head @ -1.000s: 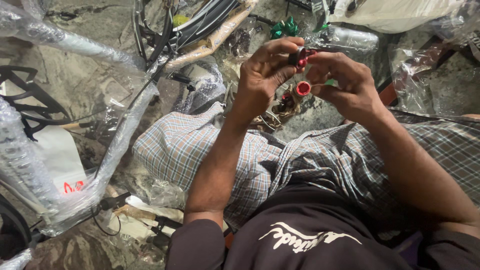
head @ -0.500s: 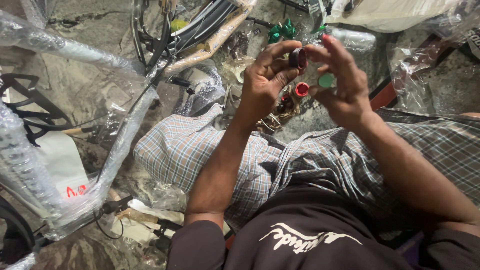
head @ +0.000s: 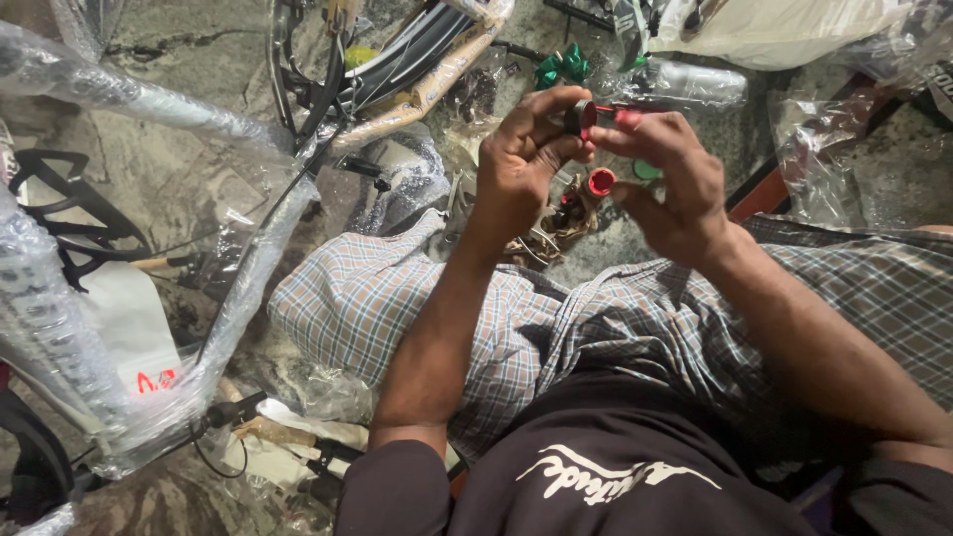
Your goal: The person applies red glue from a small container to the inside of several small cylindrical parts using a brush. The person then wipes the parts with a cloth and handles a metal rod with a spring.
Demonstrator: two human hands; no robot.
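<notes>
- Upper centre of the frame: your left hand (head: 521, 164) pinches a small dark cylindrical part (head: 579, 117) between thumb and fingers.
- Just right, your right hand (head: 667, 179) meets it, fingers curled around a red cap (head: 601, 182).
- Below, checked cloth (head: 377, 298) covers your lap.
- Far left: a plastic-wrapped bicycle frame (head: 238, 328).

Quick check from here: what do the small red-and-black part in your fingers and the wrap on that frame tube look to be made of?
Small part, pinched between left hand and right hand: likely moulded plastic, with a dark body and a glossy red face; a metal core cannot be ruled out. Red cap below it: plastic too, by its even shine. Frame tube: clear plastic film over padding, crinkled and glinting; the tube underneath looks like metal.
</notes>
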